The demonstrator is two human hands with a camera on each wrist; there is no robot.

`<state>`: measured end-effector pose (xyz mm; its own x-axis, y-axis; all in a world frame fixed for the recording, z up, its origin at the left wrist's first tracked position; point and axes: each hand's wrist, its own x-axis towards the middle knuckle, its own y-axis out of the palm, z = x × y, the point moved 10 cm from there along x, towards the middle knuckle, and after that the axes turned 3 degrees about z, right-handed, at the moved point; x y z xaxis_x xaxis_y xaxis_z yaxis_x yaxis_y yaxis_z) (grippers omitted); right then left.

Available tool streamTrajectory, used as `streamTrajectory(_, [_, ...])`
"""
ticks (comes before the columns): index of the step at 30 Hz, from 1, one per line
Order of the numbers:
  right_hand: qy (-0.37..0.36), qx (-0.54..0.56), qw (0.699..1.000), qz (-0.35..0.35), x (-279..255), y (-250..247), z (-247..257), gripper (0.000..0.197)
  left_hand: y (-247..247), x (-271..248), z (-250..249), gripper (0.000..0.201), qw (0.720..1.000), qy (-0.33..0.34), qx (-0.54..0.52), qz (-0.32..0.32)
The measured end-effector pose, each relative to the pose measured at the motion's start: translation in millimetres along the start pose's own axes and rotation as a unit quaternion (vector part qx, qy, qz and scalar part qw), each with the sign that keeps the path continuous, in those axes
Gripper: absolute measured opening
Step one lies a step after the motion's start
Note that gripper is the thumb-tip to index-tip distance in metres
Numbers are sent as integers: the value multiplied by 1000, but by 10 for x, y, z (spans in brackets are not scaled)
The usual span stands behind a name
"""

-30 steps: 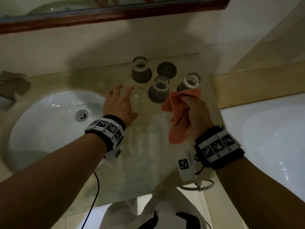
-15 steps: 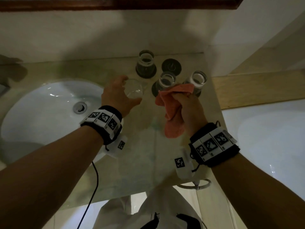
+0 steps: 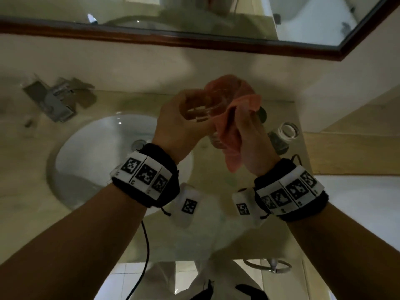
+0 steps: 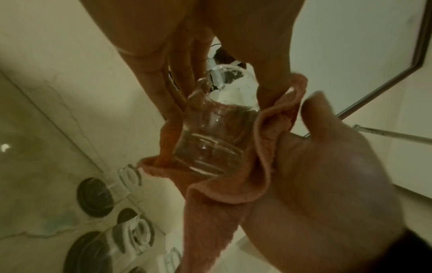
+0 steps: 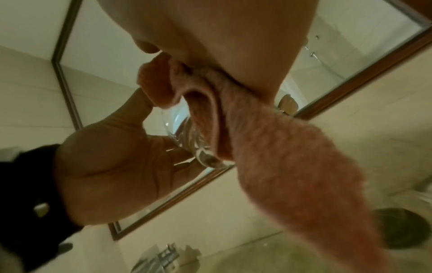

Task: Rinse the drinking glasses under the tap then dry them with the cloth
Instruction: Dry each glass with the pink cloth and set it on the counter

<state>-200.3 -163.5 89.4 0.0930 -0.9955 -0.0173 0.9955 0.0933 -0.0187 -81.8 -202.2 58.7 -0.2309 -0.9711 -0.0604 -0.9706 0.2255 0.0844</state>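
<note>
My left hand [image 3: 184, 122] grips a clear drinking glass [image 3: 201, 111] raised above the counter, fingers curled round its side [image 4: 210, 133]. My right hand [image 3: 249, 135] holds the orange cloth [image 3: 229, 146] and presses it against the glass, with folds wrapped over its far side [image 4: 268, 140] and its tail hanging down [image 5: 292, 175]. In the right wrist view the glass [image 5: 187, 136] shows between the cloth and the left palm. Another glass [image 3: 285, 133] stands on a dark coaster at the right of the counter. More glasses [image 4: 131, 232] on coasters show in the left wrist view.
A white basin [image 3: 104, 161] is sunk into the stone counter [image 3: 216, 224] at the left, with the tap [image 3: 58, 100] behind it. A framed mirror [image 3: 216, 22] hangs on the wall above. A white bathtub edge [image 3: 368, 202] lies to the right. A towel ring [image 3: 268, 265] hangs below the counter.
My left hand took a glass from the counter and lifted it up. My right hand brought the cloth over and wrapped it round that glass. The camera tilted upward.
</note>
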Motion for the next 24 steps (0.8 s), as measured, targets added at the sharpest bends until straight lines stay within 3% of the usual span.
streamTrajectory(1, [-7, -1, 1000, -11, 25, 4, 79, 53, -8, -20, -53, 63, 1000, 1, -12, 10])
streamTrajectory(5, [8, -7, 998, -62, 142, -52, 255, 42, -65, -65, -218, 64, 995, -4, -91, 32])
streamTrajectory(8, [9, -29, 997, -64, 233, 61, 369, 62, -83, -83, -304, 64, 989, 1, -139, 52])
streamTrajectory(11, [-4, -83, 992, -92, 279, 156, 435, 39, -32, -81, -377, 65, 985, 13, -156, 67])
streamTrajectory(14, [-17, -29, 993, -113, 279, 259, 504, 58, -37, -76, -502, 77, 983, 4, -179, 41])
streamTrajectory(16, [-16, -37, 991, -125, 270, 300, 571, 54, -129, -69, -574, 90, 992, 4, -130, 6])
streamTrajectory(20, [-54, 13, 991, -120, 273, 434, 675, 51, -309, -76, -631, 64, 995, 1, -91, -35])
streamTrajectory(24, [-36, 12, 985, -167, 300, 482, 633, 36, -398, -104, -731, 71, 988, 17, -152, -14])
